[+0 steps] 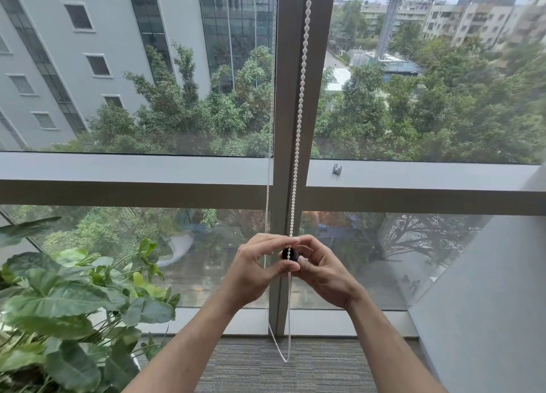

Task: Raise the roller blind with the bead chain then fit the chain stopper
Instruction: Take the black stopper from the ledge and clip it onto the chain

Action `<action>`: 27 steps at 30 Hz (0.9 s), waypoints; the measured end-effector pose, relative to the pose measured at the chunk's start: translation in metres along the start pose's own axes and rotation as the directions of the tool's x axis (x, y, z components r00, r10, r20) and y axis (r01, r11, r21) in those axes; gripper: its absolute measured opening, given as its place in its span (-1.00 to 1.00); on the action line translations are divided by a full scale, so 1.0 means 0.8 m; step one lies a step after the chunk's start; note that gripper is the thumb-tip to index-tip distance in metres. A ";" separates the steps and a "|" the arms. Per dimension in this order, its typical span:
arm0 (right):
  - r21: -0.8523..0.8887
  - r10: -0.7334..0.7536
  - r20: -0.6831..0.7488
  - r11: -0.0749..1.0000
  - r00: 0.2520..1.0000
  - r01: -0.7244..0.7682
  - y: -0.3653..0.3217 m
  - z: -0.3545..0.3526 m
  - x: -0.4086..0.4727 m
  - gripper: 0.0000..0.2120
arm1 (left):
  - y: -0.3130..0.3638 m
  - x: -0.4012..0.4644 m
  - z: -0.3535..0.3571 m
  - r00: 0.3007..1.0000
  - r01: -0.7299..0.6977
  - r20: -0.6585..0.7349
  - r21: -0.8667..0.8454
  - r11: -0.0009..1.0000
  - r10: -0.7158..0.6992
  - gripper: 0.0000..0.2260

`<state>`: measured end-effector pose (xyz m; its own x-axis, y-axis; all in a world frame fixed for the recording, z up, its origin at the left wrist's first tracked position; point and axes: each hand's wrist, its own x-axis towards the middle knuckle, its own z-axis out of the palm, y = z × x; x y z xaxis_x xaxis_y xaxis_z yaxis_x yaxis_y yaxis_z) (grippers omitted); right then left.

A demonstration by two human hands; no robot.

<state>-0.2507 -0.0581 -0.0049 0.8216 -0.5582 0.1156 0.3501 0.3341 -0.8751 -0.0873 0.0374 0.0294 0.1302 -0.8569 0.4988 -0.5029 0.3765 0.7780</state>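
A white bead chain [300, 97] hangs down in front of the grey window mullion [291, 168] and loops just above the carpet. A small black chain stopper [289, 254] sits on the near strand at waist height. My left hand [254, 270] and my right hand [320, 270] meet around it, fingertips pinching the stopper and the chain from both sides. The far strand of the chain [267, 197] hangs free to the left of the mullion. The roller blind itself is out of view above.
A leafy potted plant [65, 304] stands at the lower left. A small metal clip [337, 168] is fixed on the horizontal window rail. A grey wall [484, 304] closes off the right side. Grey carpet [266, 369] lies below.
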 end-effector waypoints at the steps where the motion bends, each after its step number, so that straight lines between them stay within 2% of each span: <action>1: 0.033 0.002 0.001 0.999 1.000 -0.002 0.000 0.002 0.000 -0.74 | 0.002 0.000 0.000 1.000 0.018 0.011 -0.017 1.000 -0.018 -0.61; 9: 0.182 -0.018 0.038 0.983 0.999 0.011 0.007 0.010 0.002 -0.58 | 0.005 0.000 -0.005 0.988 0.140 0.076 -0.136 0.981 -0.131 -0.57; 13: 0.259 -0.009 0.022 0.966 1.000 0.003 0.014 0.012 0.003 -0.62 | 0.007 0.001 -0.005 0.987 0.147 0.083 -0.153 0.977 -0.135 -0.57; 16: 0.247 -0.012 0.019 0.969 1.000 0.007 0.017 0.012 0.006 -0.64 | 0.008 0.002 -0.006 0.986 0.156 0.088 -0.148 0.977 -0.144 -0.57; 22: 0.194 0.014 -0.071 0.981 0.997 0.000 0.018 0.010 0.009 -0.45 | 0.007 0.006 -0.001 0.982 0.181 0.080 -0.175 0.968 -0.169 -0.58; 27: 0.137 0.029 -0.089 0.990 0.996 -0.017 0.008 0.008 0.016 -0.38 | -0.002 0.006 0.005 0.985 0.169 0.000 -0.219 0.961 -0.173 -0.55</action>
<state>-0.2350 -0.0579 -0.0060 0.7885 -0.6132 0.0478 0.3943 0.4443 -0.8044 -0.0895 0.0315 0.0293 0.2156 -0.9091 0.3565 -0.2742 0.2941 0.9156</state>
